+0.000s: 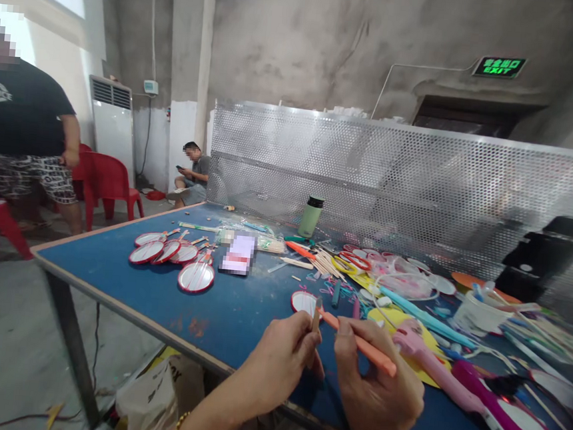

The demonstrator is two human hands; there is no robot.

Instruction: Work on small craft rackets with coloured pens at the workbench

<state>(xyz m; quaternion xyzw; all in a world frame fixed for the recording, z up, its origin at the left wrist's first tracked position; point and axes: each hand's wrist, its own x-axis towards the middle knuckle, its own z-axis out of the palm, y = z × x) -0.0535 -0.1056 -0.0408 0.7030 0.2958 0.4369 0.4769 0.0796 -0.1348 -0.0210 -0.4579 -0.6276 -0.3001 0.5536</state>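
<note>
My left hand (pixel 279 348) pinches a flat wooden stick (pixel 316 321) upright at the near edge of the blue table. In my right hand (pixel 376 390) is an orange pen-shaped tool (pixel 372 353), held like a pen, its tip at or very near the stick. Whether the tip touches the stick I cannot tell. Just behind my left fingers lies a round white disc (pixel 301 301) with a red rim, partly hidden by them. Several similar red-rimmed discs (pixel 195 278) with thin sticks lie on the left of the table.
A phone (pixel 238 254) and a green bottle (pixel 310 217) are mid-table. Scissors, loose sticks, a pink glue gun (pixel 434 362), a purple-rimmed object (pixel 509 422) and a white cup (pixel 481 314) crowd the right. A perforated metal screen (pixel 371 162) stands behind. One person (pixel 24 112) stands left; another sits farther back.
</note>
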